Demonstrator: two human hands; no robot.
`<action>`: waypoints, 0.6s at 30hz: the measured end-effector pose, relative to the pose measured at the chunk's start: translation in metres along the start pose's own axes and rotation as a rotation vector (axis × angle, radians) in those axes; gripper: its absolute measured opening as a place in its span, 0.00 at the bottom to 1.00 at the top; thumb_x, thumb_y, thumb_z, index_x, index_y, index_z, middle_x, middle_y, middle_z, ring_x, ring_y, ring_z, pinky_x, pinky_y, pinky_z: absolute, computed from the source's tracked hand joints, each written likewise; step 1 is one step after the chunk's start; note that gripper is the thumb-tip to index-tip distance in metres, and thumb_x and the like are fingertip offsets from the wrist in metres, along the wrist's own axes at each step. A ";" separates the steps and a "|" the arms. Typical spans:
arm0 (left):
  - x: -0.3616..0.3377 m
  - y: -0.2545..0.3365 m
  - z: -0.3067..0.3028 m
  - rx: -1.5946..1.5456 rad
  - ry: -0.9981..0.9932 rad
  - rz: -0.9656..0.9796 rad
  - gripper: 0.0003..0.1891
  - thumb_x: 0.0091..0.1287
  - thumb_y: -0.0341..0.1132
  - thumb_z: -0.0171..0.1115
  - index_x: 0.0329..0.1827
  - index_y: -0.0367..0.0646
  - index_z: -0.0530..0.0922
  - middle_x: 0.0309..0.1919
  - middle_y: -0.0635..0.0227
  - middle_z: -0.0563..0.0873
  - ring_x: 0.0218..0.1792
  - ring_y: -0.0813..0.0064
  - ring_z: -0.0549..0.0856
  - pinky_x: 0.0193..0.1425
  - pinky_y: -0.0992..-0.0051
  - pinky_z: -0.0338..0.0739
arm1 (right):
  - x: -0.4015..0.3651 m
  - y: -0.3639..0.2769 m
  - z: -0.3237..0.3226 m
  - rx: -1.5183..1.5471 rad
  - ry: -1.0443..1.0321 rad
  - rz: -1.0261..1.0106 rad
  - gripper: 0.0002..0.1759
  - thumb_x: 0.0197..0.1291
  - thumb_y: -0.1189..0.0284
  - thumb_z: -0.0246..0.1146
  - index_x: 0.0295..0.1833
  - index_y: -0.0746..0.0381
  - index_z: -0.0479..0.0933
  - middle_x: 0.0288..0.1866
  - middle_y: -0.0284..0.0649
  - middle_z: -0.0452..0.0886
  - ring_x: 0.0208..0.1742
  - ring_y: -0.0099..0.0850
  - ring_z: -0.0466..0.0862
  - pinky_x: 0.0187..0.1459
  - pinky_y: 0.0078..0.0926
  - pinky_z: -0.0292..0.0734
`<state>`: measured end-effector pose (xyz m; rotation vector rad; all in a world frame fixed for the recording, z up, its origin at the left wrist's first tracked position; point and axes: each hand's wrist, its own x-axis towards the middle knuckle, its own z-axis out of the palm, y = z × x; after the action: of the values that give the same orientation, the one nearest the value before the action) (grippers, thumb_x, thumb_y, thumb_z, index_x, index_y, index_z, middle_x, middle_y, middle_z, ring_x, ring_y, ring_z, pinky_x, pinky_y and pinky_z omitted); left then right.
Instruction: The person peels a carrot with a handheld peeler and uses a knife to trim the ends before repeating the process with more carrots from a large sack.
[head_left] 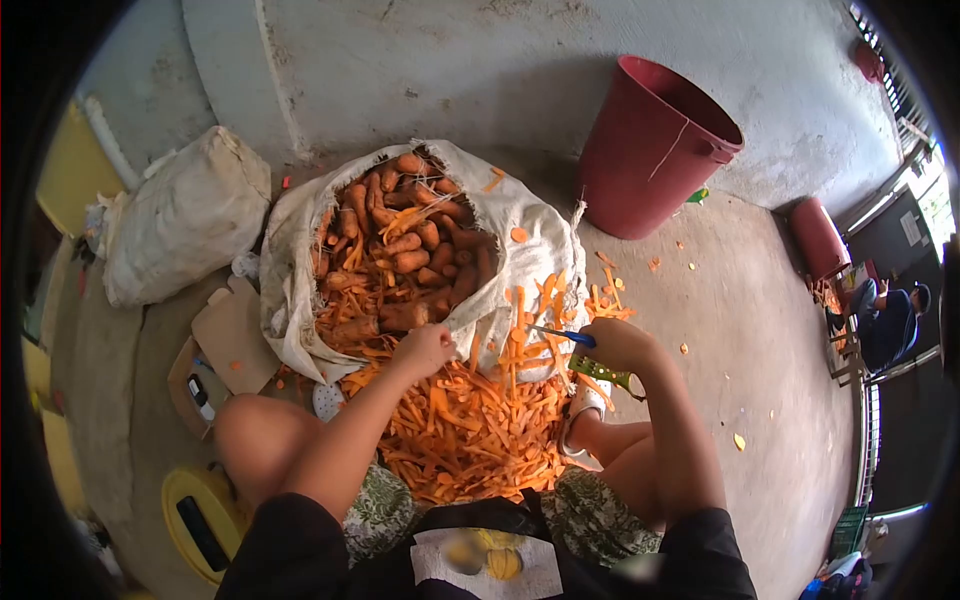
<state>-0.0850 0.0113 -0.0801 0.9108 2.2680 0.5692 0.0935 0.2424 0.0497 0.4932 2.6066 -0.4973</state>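
My left hand [425,350] is closed at the front edge of an open white sack [525,215] full of carrots [410,250]; whether anything is inside its fingers is hidden. In my right hand [622,345] is a blue-handled knife [565,334], its thin blade pointing left over peelings on the sack's folded side. Just below this hand shows a green strip with dots or holes [605,375]. Between my legs lies a large heap of orange carrot peelings [470,425].
A tall red bin [640,150] stands by the wall. Left are a filled white sack [190,215], torn cardboard [240,335] and a yellow lidded bucket [225,500] with a dark phone-like object on it. Another person [890,320] sits far right, near a second red bin [818,238].
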 end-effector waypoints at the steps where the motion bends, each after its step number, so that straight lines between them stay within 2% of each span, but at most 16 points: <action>1: 0.004 -0.005 0.000 -0.088 0.103 0.031 0.13 0.59 0.41 0.56 0.37 0.40 0.75 0.34 0.60 0.81 0.35 0.64 0.81 0.39 0.67 0.74 | 0.001 0.002 0.000 -0.043 -0.009 -0.020 0.13 0.54 0.64 0.56 0.36 0.63 0.76 0.31 0.47 0.79 0.34 0.41 0.79 0.36 0.37 0.71; 3: 0.016 -0.017 -0.004 -0.167 0.047 -0.062 0.11 0.59 0.39 0.56 0.35 0.40 0.75 0.35 0.60 0.80 0.35 0.64 0.80 0.40 0.67 0.74 | 0.000 0.004 -0.005 -0.024 -0.050 0.035 0.13 0.54 0.63 0.57 0.37 0.62 0.77 0.33 0.46 0.79 0.36 0.41 0.79 0.38 0.37 0.71; 5: 0.029 -0.031 -0.004 0.247 0.260 -0.060 0.11 0.60 0.39 0.54 0.35 0.40 0.74 0.37 0.60 0.78 0.38 0.63 0.79 0.42 0.66 0.74 | 0.003 0.007 -0.007 -0.013 -0.095 0.085 0.13 0.54 0.62 0.57 0.39 0.60 0.77 0.35 0.45 0.80 0.38 0.41 0.79 0.40 0.37 0.71; 8: 0.055 -0.043 -0.008 0.199 0.267 -0.183 0.11 0.60 0.39 0.54 0.37 0.40 0.73 0.38 0.60 0.76 0.43 0.62 0.76 0.43 0.65 0.74 | 0.010 0.018 -0.003 -0.025 -0.151 0.105 0.13 0.54 0.63 0.57 0.38 0.60 0.77 0.35 0.45 0.80 0.39 0.41 0.79 0.40 0.36 0.72; 10: 0.085 -0.052 0.002 0.178 0.252 -0.178 0.13 0.60 0.40 0.53 0.40 0.39 0.72 0.40 0.60 0.76 0.46 0.62 0.75 0.45 0.65 0.74 | 0.014 0.028 0.005 -0.017 -0.117 0.085 0.12 0.51 0.65 0.57 0.33 0.63 0.76 0.29 0.46 0.79 0.31 0.40 0.78 0.34 0.35 0.70; 12: 0.111 -0.055 0.012 0.158 0.239 -0.167 0.15 0.60 0.41 0.53 0.43 0.39 0.71 0.43 0.60 0.76 0.49 0.62 0.74 0.47 0.65 0.73 | 0.021 0.039 0.013 -0.063 -0.138 0.088 0.11 0.50 0.65 0.58 0.34 0.62 0.77 0.30 0.46 0.79 0.31 0.39 0.78 0.34 0.35 0.70; 15: 0.136 -0.043 0.030 0.313 0.165 -0.181 0.15 0.62 0.40 0.51 0.47 0.39 0.70 0.48 0.60 0.75 0.54 0.60 0.71 0.53 0.63 0.71 | 0.025 0.050 0.017 -0.116 -0.129 0.062 0.11 0.49 0.65 0.60 0.34 0.60 0.78 0.31 0.46 0.79 0.31 0.40 0.78 0.34 0.34 0.70; 18: 0.178 -0.050 0.047 0.318 0.106 -0.241 0.16 0.64 0.34 0.43 0.53 0.41 0.68 0.51 0.60 0.74 0.56 0.61 0.71 0.58 0.62 0.65 | 0.022 0.044 -0.001 -0.038 -0.156 0.072 0.12 0.52 0.65 0.60 0.39 0.60 0.77 0.34 0.42 0.80 0.36 0.36 0.79 0.40 0.33 0.72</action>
<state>-0.1768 0.1147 -0.2119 0.7496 2.5647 0.1552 0.0929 0.2872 0.0280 0.5132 2.4354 -0.4438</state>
